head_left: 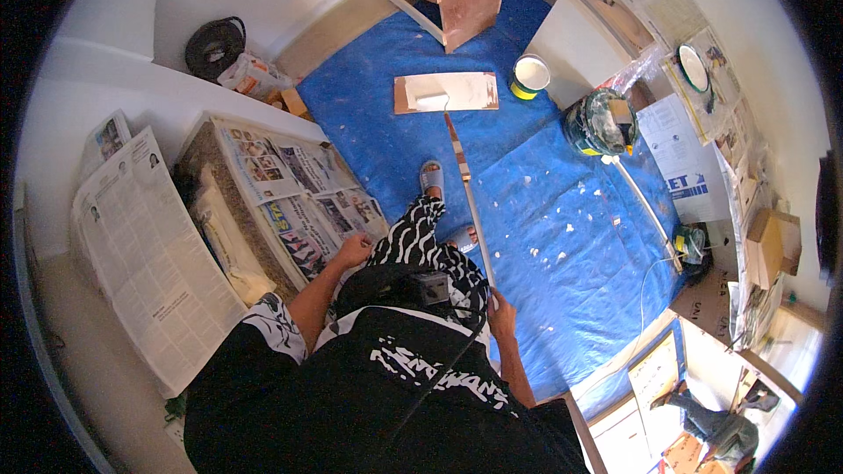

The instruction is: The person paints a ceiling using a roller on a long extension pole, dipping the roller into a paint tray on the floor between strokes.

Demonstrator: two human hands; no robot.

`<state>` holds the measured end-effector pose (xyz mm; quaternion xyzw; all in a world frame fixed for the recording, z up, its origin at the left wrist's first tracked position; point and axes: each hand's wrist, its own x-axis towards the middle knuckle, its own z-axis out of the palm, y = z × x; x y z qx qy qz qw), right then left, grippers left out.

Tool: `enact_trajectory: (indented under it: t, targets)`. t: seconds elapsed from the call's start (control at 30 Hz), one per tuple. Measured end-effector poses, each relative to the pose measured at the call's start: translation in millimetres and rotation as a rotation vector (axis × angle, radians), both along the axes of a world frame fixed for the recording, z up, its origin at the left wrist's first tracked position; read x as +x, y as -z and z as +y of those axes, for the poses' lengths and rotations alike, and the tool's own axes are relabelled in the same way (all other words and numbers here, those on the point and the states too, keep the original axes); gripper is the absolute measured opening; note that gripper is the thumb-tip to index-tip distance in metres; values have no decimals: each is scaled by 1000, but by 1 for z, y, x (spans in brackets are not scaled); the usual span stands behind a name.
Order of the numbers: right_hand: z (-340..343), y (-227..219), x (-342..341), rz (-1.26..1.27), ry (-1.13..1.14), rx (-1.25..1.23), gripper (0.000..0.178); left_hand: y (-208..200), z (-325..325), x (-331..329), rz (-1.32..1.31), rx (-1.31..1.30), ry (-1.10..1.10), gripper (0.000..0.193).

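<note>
My right hand (500, 314) is closed round the lower end of a long pole (475, 219). The pole runs away from me over the blue sheet, with brown and pale bands on its far part. At its far end a paint roller (431, 101) lies on a flat board (470, 92). White paint covers much of the board; brown shows at its ends. My left hand (356, 250) hangs at my side by a newspaper-covered piece of furniture (303, 180), its fingers curled with nothing seen in them.
Blue sheeting (562, 237), flecked white, covers the floor. A tub of white paint (530, 75) and a dark bucket (600, 121) stand right of the board. Another pole (645, 202) lies near the bucket. A wooden cabinet (470, 4) stands at the back; a coiled black hose (215, 48) lies left.
</note>
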<state>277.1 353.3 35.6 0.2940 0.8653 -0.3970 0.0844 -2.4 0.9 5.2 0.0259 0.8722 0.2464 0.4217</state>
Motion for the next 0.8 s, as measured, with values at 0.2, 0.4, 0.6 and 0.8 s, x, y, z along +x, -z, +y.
enact_trajectory:
  t: [0.2, 0.4, 0.6, 0.8]
  targets:
    - [14, 0, -68, -57, 13, -105, 31, -1, -10, -13, -90, 1, -103, 34]
    - [23, -2, -96, -40, 4, -73, 29, 17, -19, -16, -16, 5, -142, 34]
    - [17, 5, -93, -57, 2, -100, 27, -11, -5, -16, -94, 64, -195, 30]
    - [-3, 9, -23, 64, 69, -88, 30, 3, -5, -8, -14, 38, -46, 29]
